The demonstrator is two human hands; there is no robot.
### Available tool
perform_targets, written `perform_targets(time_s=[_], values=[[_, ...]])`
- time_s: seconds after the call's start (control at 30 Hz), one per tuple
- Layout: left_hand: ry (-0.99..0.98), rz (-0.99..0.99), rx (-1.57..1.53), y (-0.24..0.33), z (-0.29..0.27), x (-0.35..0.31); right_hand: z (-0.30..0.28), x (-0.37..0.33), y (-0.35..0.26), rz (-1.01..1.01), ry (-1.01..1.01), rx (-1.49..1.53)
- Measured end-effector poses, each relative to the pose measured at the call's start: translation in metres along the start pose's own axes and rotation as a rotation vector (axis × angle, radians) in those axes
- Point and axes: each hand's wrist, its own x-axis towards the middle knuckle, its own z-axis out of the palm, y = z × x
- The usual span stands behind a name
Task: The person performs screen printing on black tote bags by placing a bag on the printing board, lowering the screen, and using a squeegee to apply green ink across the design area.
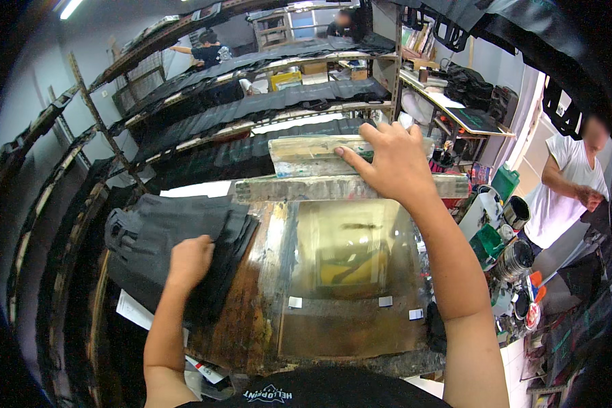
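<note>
My left hand [192, 262] is closed at the top of a fanned stack of black bags [149, 228] with cut-out handles, left of the work board. Its fingertips are partly hidden, and it seems to pinch the uppermost bag. My right hand [398, 163] grips a wide, paint-stained squeegee [306, 153], thumb on the near face and fingers over the top edge. Just below that lies a stained wooden frame bar [347, 187], across the far side of the board. Nearer me, the shiny brown printing board [347, 319] carries small white tabs [385, 301] and a yellowish reflection.
Racks [265, 119] laden with flat black bags stand ahead and to the left. Paint cans [513, 258] and a green jug [505, 180] crowd the right side. Beyond them stands a person in a white shirt [568, 177]; two more people are behind the racks.
</note>
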Motion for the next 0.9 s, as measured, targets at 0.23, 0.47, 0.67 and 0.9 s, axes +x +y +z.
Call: perform_targets(time_s=[0.23, 0.47, 0.67, 0.9], values=[[-0.159, 0.083, -0.250, 0.089, 0.105, 0.036, 0.006, -0.001, 0.001, -0.030, 0.084, 0.009], [-0.310, 0.189, -0.444, 0.249, 0.179, 0.098, 0.008, 0.002, 0.003, -0.025, 0.087, 0.006], [-0.557, 0.438, -0.686, 0.350, 0.177, 0.095, 0.013, 0.005, 0.006, -0.017, 0.094, -0.043], [-0.118, 0.694, -0.501, 0.268, 0.199, -0.054, 0.027, 0.006, 0.015, -0.047, 0.107, -0.027]])
